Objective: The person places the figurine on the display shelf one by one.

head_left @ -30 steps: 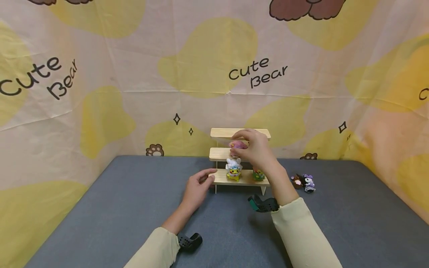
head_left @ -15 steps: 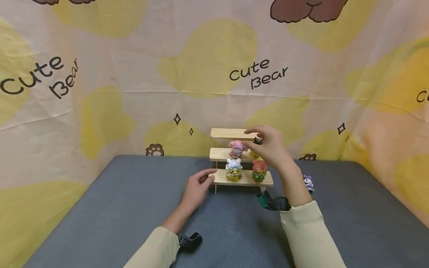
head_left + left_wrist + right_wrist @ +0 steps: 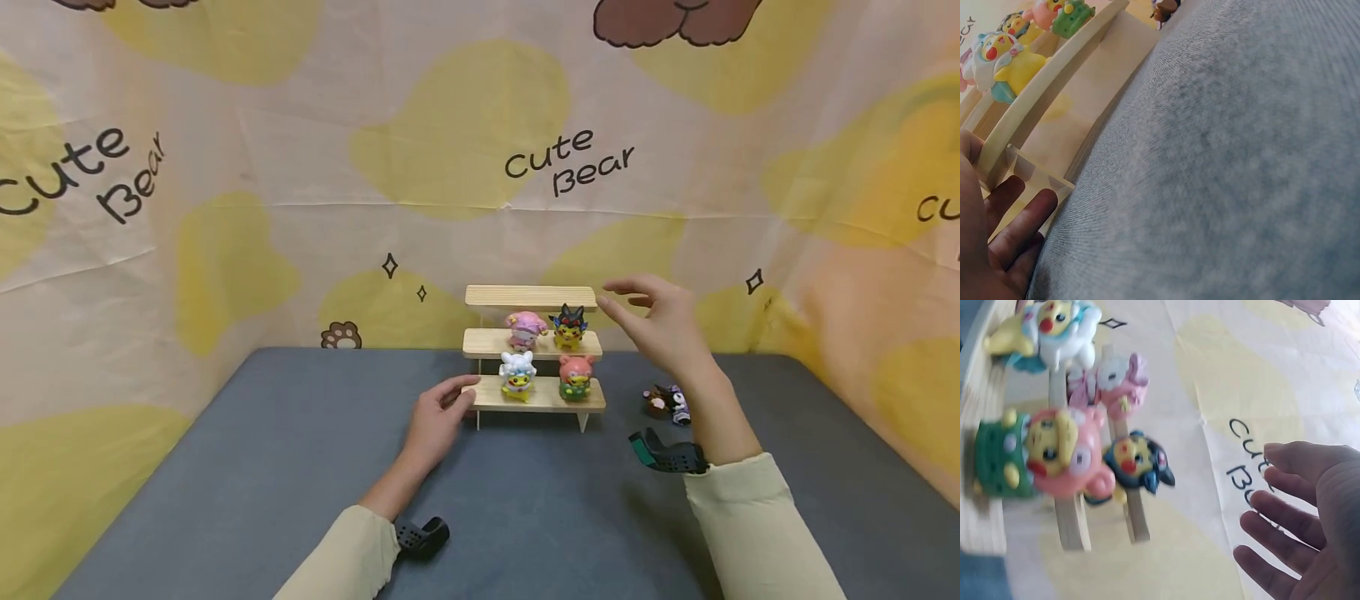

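A wooden three-tier display stand [image 3: 537,297] stands on the table, and my left hand [image 3: 438,418] grips the left end of its lowest shelf, with fingers [image 3: 1025,228] below the board. On that shelf sit a white-hooded yellow figurine [image 3: 517,376] and a pink-hooded figurine [image 3: 576,377] with a green body. The middle shelf carries a pink figurine [image 3: 526,330] and a black-eared yellow figurine [image 3: 569,327]. To the right of the top shelf, my right hand [image 3: 663,325] hovers with nothing in it, its fingers loosely extended in the right wrist view.
Two more figurines, a brown one [image 3: 657,401] and a purple-and-white one [image 3: 680,407], lie together on the grey table [image 3: 300,467] right of the stand, partly behind the right forearm. A printed cloth [image 3: 480,125] hangs behind the table.
My right hand was at the middle shelf beside the pink figurine, then by the black-eared figurine. It has drawn away to the right, uncovering both. The left hand keeps its grip.
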### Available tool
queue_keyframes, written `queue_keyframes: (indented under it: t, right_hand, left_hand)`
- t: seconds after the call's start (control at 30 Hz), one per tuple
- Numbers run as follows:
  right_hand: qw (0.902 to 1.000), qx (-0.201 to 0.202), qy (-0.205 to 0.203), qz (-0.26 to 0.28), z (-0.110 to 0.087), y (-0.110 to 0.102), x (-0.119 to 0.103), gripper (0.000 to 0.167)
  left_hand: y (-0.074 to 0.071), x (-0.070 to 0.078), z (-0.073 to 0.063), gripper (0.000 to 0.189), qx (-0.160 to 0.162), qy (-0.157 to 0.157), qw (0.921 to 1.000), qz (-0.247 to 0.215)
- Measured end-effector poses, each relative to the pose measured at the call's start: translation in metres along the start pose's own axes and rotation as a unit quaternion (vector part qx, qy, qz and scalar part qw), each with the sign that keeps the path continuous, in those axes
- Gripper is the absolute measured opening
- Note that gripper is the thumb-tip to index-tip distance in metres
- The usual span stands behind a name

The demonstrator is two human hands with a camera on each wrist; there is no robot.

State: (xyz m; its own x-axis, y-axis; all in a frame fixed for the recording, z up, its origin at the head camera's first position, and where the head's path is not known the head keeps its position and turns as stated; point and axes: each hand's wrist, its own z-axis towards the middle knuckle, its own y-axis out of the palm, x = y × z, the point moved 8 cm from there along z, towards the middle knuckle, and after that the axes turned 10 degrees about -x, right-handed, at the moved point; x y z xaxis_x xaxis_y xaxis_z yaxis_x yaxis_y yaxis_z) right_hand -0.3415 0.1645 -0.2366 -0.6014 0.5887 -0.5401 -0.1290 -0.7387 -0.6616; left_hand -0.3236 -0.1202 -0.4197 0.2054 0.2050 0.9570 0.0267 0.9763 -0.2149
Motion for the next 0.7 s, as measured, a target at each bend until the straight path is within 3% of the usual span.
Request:
queue_keyframes:
  t: [0.17,0.47,0.7]
  right_hand:
    - [0.9992,0.031,0.025,-0.009,-0.011,-0.024,0.015,0.029]
    - [0.9959,0.030,0.079,-0.032,-0.038,-0.055,0.043,0.035]
    - [0.9935,0.036,0.091,-0.057,-0.057,-0.064,0.061,0.032]
  left_hand:
    - [0.001,-0.003,0.003,0.025,0.003,0.000,1.0000,-0.003]
    - [0.003,-0.003,0.005,0.025,0.001,0.000,1.0000,0.000]
    - [0.001,-0.002,0.004,0.025,0.007,-0.004,1.0000,0.000]
